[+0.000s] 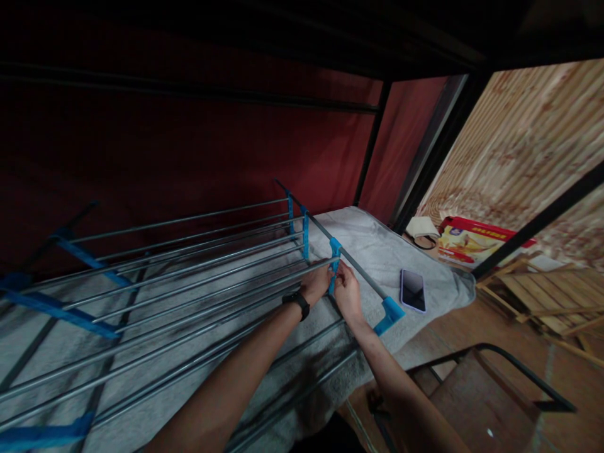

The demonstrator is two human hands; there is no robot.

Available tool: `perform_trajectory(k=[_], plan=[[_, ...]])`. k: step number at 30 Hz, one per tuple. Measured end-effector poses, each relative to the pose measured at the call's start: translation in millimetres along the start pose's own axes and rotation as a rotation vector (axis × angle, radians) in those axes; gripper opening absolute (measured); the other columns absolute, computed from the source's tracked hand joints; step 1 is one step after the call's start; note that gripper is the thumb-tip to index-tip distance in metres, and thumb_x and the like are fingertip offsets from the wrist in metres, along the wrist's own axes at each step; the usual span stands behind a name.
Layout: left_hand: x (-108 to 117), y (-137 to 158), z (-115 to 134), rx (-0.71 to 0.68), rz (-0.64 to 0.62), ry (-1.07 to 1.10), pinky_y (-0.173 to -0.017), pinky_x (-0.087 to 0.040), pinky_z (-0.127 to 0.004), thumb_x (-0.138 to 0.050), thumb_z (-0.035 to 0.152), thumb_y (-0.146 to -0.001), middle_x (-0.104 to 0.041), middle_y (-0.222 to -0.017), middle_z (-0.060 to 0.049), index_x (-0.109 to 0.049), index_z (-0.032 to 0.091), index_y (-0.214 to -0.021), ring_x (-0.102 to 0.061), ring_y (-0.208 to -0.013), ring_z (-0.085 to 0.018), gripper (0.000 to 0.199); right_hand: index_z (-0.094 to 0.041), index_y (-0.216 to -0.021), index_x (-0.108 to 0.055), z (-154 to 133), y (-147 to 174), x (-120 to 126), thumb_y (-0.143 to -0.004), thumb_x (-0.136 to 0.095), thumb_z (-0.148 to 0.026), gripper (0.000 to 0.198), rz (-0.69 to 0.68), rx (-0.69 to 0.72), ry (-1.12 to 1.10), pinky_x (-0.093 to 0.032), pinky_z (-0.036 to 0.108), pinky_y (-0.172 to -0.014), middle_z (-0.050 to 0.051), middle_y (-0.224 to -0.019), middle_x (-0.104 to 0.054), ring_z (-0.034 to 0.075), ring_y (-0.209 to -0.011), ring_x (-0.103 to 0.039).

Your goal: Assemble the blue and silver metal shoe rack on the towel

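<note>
Head cam: L hand (317,283) & R hand (348,290) pinching blue bracket (335,248) on metal rack (189,319), phone (413,290) nearby.

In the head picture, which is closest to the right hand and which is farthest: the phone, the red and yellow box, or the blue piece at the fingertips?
From the right hand:
1. blue piece: right at the fingertips.
2. phone: to the right, on the grey cloth.
3. red and yellow box: farther right, beyond the cloth.
</note>
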State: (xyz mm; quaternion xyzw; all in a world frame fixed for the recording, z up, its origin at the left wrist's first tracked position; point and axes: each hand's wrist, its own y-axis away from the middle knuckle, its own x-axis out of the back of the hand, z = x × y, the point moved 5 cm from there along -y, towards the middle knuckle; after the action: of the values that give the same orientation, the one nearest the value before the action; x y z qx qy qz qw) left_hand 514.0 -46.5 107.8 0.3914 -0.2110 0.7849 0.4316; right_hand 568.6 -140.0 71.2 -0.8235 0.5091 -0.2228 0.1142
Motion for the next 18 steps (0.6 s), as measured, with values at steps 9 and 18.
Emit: perform_trajectory(k=[9, 18], plan=[[0, 0, -3, -0.054, 0.016, 0.063, -0.093, -0.047, -0.036, -0.049, 0.018, -0.09, -0.07, -0.114, -0.009, -0.065, 0.02, -0.112, -0.063, -0.107, -0.024, 0.027, -0.021, -0.111, -0.068, 0, -1, 0, -0.076, -0.045, -0.015, 0.043, -0.012, -0.009, -0.046, -0.043, 0.04, -0.105, 0.006, -0.113, -0.07, 0.024, -0.109, -0.062], [-4, -4, -4, -0.086, 0.047, 0.075, -0.093, -0.046, -0.033, -0.051, 0.018, -0.09, -0.069, -0.11, -0.007, -0.063, 0.019, -0.108, -0.062, -0.102, -0.02, 0.022, -0.023, -0.116, -0.066, -9, 3, 1, -0.077, -0.045, -0.016, 0.045, -0.039, -0.015, -0.015, -0.043, 0.041, -0.105, 0.006, -0.116, -0.068, 0.023, -0.108, -0.062]])
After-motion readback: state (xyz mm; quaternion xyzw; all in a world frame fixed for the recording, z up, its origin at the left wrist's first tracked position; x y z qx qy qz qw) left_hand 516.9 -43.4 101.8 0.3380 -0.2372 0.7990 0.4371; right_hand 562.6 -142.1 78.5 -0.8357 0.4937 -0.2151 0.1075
